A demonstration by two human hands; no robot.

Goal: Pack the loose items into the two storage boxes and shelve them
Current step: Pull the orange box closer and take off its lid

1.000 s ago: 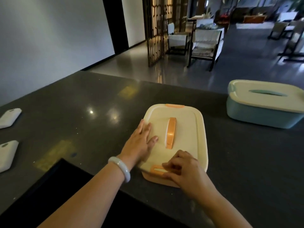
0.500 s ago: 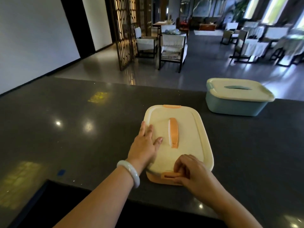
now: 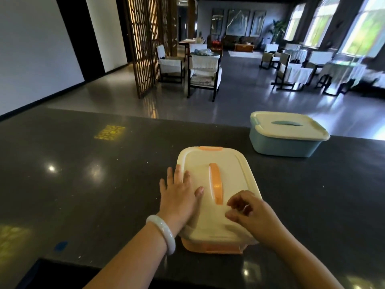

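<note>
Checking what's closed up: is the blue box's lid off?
No, the blue box sits on the counter with its cream lid covering it.

counter (image 3: 87, 184): dark speckled stone, polished
orange box (image 3: 216, 205): smooth matt plastic
blue box (image 3: 285, 142): smooth plastic
bracelet (image 3: 162, 232): glossy, jade-like

Two bare forearms are seen, with no sleeves in view. A smooth, pale, milky-white bangle (image 3: 161, 232), thick and rounded like polished jade, is worn loosely around the wrist of the left hand (image 3: 179, 192). A thin, pale ring (image 3: 245, 207) is seen on a finger of the right hand (image 3: 253, 217), blurred.
</note>
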